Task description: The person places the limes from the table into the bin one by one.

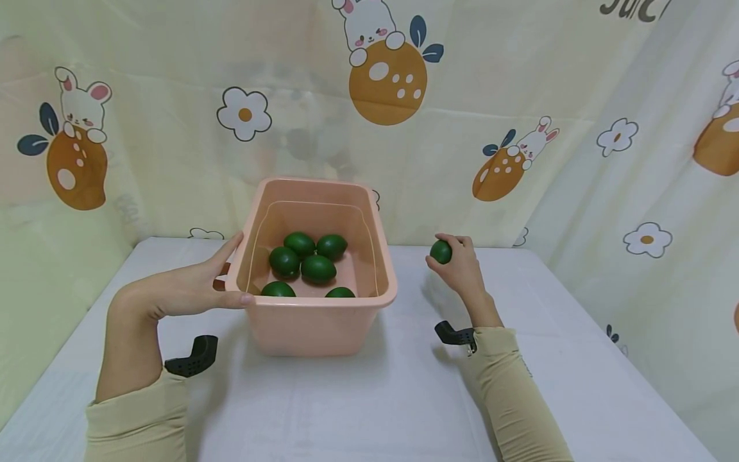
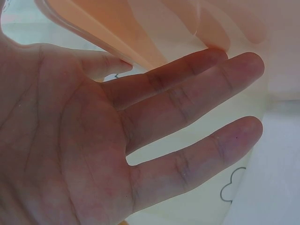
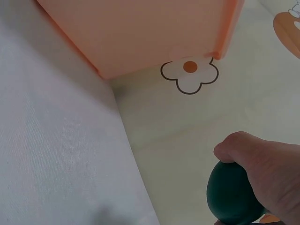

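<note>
A peach-pink plastic bin [image 1: 314,330] stands on the table, tilted so that its inside faces me. Several dark green limes [image 1: 319,269] lie in it, two of them partly hidden behind the near rim. My left hand [image 1: 187,285] rests against the bin's left side, thumb along the near rim corner. In the left wrist view its fingers [image 2: 187,103] stretch out straight by the bin wall. To the right of the bin, my right hand [image 1: 460,264] grips one smooth green lime [image 1: 441,251] between thumb and fingers, raised above the table. That lime [image 3: 232,194] also shows in the right wrist view.
A white cloth covers the table [image 1: 416,398]. Behind it and at both sides hangs a pale curtain [image 1: 300,58] printed with rabbits, orange fruit and flowers. Black wrist mounts [image 1: 193,357] show at both sleeves.
</note>
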{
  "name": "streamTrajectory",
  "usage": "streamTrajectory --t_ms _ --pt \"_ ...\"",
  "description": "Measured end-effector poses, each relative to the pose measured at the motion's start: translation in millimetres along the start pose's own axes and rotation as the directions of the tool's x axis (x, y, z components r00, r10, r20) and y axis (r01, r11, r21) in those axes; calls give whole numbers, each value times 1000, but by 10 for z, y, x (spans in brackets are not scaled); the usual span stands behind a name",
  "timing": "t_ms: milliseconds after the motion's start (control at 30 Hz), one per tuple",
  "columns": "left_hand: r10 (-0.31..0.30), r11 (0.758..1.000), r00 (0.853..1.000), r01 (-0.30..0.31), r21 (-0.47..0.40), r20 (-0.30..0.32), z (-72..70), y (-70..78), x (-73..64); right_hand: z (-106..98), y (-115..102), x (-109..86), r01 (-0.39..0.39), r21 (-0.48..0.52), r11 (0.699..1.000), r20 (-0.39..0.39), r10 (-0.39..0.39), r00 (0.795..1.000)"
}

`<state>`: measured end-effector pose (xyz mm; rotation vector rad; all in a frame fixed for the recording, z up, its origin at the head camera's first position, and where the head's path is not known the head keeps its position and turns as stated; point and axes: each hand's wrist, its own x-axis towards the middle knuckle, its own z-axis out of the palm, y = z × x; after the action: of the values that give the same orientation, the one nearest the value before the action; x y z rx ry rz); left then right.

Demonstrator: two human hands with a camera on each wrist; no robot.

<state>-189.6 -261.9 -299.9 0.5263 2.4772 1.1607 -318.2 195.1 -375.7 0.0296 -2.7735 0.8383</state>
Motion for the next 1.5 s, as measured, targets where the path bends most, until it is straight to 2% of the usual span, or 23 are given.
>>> streamTrajectory --t_ms 433,733,933,1133,1500 --pt "16 1000 1000 -16 -26 6 4 12 -8 -49 -52 -17 7 13 1000 -14 -7 1000" --pt "-1 999 1000 2 -53 4 62 -12 22 -96 -39 -53 21 11 1000 -31 -20 999" --pt "29 996 999 -28 -88 14 67 -12 24 -123 -49 -54 35 23 999 -51 -34 998" --pt "68 994 998 -67 -82 5 68 -28 23 -139 -73 -67 51 25 998 -57 -49 997" --pt "84 994 996 -84 -77 1 80 -48 41 -174 -100 -88 84 27 996 -111 -81 991"
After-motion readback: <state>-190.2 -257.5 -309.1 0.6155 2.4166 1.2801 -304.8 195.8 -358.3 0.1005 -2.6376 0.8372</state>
